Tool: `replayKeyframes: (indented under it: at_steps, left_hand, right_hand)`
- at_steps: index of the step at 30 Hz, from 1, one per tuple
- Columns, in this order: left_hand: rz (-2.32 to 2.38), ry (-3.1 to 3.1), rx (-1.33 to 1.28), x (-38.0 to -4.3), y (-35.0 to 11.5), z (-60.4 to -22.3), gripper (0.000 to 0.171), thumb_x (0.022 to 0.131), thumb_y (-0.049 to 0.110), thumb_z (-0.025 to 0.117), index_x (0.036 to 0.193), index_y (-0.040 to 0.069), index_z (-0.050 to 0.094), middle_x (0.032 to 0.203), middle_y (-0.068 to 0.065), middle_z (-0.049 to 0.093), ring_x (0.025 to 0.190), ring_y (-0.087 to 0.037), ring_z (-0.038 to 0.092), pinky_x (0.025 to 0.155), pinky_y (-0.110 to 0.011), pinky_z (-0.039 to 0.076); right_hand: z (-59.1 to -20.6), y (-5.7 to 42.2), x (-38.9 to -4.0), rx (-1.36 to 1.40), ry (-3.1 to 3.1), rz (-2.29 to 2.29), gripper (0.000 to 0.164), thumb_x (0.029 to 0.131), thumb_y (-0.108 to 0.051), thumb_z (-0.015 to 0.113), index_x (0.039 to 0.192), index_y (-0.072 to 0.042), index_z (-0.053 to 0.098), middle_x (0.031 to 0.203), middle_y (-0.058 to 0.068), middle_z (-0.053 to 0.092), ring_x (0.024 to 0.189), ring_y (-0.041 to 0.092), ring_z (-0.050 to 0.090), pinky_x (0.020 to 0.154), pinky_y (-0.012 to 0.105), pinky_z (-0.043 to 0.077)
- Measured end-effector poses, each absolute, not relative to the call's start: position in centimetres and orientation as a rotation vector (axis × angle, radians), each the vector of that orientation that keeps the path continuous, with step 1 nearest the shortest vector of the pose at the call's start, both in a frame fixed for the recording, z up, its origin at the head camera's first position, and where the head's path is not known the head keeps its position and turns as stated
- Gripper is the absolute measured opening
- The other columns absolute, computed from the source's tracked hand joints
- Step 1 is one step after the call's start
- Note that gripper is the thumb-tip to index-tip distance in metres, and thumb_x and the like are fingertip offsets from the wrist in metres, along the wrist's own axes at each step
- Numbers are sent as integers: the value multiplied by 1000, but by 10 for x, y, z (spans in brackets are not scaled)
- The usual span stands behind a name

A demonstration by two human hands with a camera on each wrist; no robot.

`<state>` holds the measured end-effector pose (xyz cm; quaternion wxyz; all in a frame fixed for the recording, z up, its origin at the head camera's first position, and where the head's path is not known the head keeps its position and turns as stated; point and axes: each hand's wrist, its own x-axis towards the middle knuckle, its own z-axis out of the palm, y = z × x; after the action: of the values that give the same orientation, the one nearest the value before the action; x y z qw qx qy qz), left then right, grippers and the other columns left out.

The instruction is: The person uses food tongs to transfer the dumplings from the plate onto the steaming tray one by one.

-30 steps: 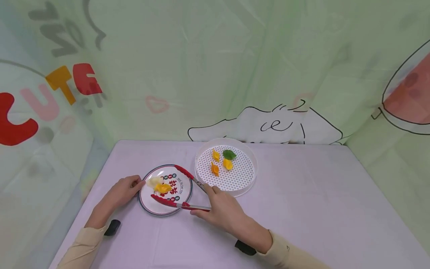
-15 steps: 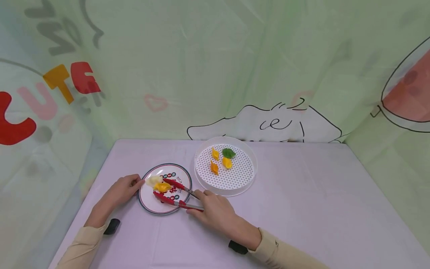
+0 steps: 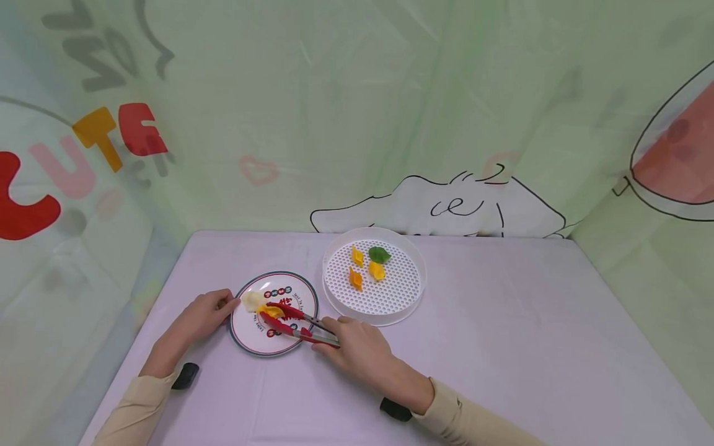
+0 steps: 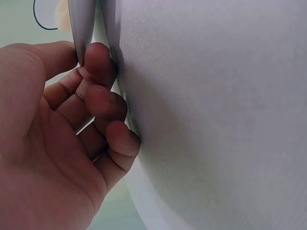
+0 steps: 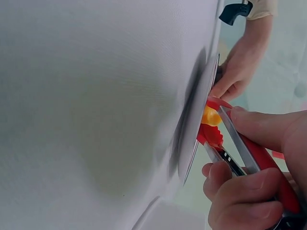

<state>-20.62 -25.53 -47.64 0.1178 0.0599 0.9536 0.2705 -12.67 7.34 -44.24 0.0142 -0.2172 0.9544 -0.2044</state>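
Observation:
My left hand [image 3: 205,316] pinches the left rim of a white plate [image 3: 253,341] with a dark edge and printed red characters; in the left wrist view its thumb and curled index finger [image 4: 99,62] meet at the rim. A pair of red-tipped metal tongs [image 3: 304,333] is gripped in my right hand [image 3: 359,350]. The tong tips stand on both sides of a yellow dumpling-shaped piece [image 5: 211,116] on the plate; part of it is hidden by them. Beside it on the plate lies a pale, cream-coloured piece [image 3: 252,301].
Behind and right of the plate stands a round white perforated tray [image 3: 398,291]. On it lie a green piece [image 3: 380,254], an orange piece [image 3: 355,279] and two yellow pieces [image 3: 376,271]. A printed curtain [image 3: 357,124] hangs behind the table [image 3: 502,347].
The tongs, spread wide a second ago, have drawn together around the yellow piece. My right hand has moved slightly left. The left hand stays at the plate's rim.

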Motion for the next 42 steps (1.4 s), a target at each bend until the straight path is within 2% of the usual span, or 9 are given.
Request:
replayKeyframes:
  at_steps: [11, 27, 31, 34, 38, 42]
  left_hand:
    - [799, 2786, 167, -205, -254, -475, 20, 102, 26, 57, 92, 9, 60, 71, 0, 50, 69, -17, 47, 62, -29, 37]
    - [783, 2782, 161, -205, -252, -473, 21, 103, 26, 55, 92, 9, 60, 72, -1, 52, 70, -17, 47, 62, -29, 37]
    - [786, 2794, 174, -206, -253, -475, 22, 103, 26, 54, 91, 9, 59, 72, 0, 51, 69, -16, 47, 61, -29, 36]
    - [787, 2805, 189, -206, -254, -476, 22, 104, 26, 54, 90, 10, 59, 71, 1, 51, 67, -15, 46, 61, -29, 36]
    - [789, 2806, 192, -207, -255, -478, 22, 104, 26, 54, 90, 10, 59, 71, 1, 52, 67, -15, 46, 61, -29, 36]
    - [780, 2806, 181, -207, -256, -480, 23, 104, 27, 54, 90, 10, 59, 72, 0, 53, 68, -16, 47, 61, -29, 37]
  right_hand:
    - [-441, 74, -126, -671, 2960, -640, 45, 89, -48, 72, 124, -19, 69, 93, -2, 70, 60, 7, 43, 50, 21, 30]
    - [-413, 90, -123, -645, 3024, -685, 46, 87, -50, 74, 123, -21, 69, 75, -10, 60, 59, 7, 42, 50, 21, 32]
    - [-405, 102, -126, -545, 3050, -684, 51, 86, -53, 73, 126, -21, 69, 87, -8, 68, 66, 8, 48, 54, 20, 35]
    - [-400, 114, -129, -460, 3075, -677, 53, 86, -51, 75, 129, -21, 68, 103, -3, 74, 76, 10, 56, 60, 22, 41]
    - [-395, 134, -133, -385, 3094, -664, 54, 85, -48, 76, 130, -21, 68, 117, 1, 73, 88, 16, 65, 68, 29, 48]
    - [-390, 158, -138, -361, 3071, -641, 54, 86, -45, 77, 132, -18, 67, 121, 4, 72, 90, 19, 65, 68, 31, 49]
